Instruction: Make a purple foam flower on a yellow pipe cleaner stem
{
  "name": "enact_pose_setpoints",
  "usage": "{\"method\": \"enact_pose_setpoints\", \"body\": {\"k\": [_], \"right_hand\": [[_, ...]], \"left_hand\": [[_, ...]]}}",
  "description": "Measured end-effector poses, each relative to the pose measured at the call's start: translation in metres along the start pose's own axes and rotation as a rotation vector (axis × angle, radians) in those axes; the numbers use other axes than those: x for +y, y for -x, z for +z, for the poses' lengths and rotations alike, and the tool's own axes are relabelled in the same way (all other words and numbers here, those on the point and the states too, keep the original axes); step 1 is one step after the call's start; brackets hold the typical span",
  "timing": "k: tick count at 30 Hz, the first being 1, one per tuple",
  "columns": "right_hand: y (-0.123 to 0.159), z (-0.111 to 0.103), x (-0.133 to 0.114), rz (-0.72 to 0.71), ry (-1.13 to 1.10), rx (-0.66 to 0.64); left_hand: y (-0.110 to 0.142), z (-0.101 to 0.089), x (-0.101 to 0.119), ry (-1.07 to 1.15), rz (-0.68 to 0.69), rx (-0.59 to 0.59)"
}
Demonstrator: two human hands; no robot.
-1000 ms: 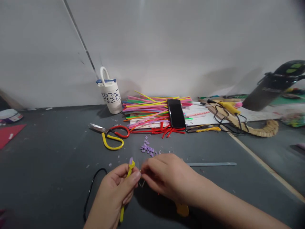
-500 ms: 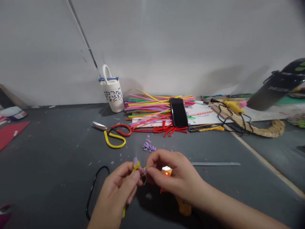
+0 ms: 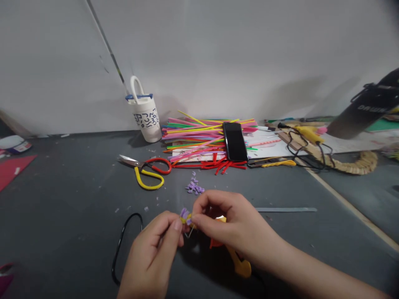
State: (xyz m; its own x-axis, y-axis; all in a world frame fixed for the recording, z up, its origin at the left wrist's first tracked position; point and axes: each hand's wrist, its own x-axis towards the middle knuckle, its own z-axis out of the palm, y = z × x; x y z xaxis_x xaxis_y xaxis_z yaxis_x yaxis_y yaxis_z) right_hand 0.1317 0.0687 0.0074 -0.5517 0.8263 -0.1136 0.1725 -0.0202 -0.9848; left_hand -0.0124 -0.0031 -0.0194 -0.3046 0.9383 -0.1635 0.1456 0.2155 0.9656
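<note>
A thin yellow stem with small purple pieces (image 3: 184, 214) sits between my two hands. My left hand (image 3: 156, 249) is closed, its thumb and forefinger gripping the stem. From the other side, my right hand (image 3: 230, 220) pinches the tip; whether a loose purple piece is also in those fingers is hidden. Below my right hand lies an orange-yellow glue gun (image 3: 242, 267), partly covered by the hand. A thin bent metal wire (image 3: 188, 233) shows just under my fingertips. Beyond the hands is a little pile of purple pieces (image 3: 195, 187) on the dark table.
Scissors (image 3: 146, 170) with red and yellow handles lie left. A phone (image 3: 235, 141) rests on colourful pipe cleaners (image 3: 193, 133). A white cup (image 3: 145, 120) stands behind, a dark bottle (image 3: 361, 110) at right. A translucent stick (image 3: 286, 209) and black cable (image 3: 120, 245) lie nearer.
The stem has tipped from upright toward my right hand, and my right fingertips now meet its end. The glue gun's glowing red light has become hidden behind my right hand.
</note>
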Motion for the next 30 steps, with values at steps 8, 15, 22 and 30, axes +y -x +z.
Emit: {"method": "enact_pose_setpoints", "body": {"k": [8,15,22,30], "right_hand": [[-0.0004,0.0007,0.0022,-0.017,0.042,-0.012],[-0.0001,0.0004,0.0019,-0.076,0.11,0.01],[0.0003,-0.0008,0.0023,-0.097,0.227,0.029],[0.0024,-0.001,0.0043,-0.14,0.332,0.042]], "left_hand": [[-0.0004,0.0004,0.0002,-0.015,0.03,0.004],[0.0012,-0.0003,-0.0024,-0.048,0.068,-0.007],[0.0007,0.002,0.006,-0.127,0.165,0.011],[0.0027,0.0032,0.0027,-0.243,0.268,0.002]]}}
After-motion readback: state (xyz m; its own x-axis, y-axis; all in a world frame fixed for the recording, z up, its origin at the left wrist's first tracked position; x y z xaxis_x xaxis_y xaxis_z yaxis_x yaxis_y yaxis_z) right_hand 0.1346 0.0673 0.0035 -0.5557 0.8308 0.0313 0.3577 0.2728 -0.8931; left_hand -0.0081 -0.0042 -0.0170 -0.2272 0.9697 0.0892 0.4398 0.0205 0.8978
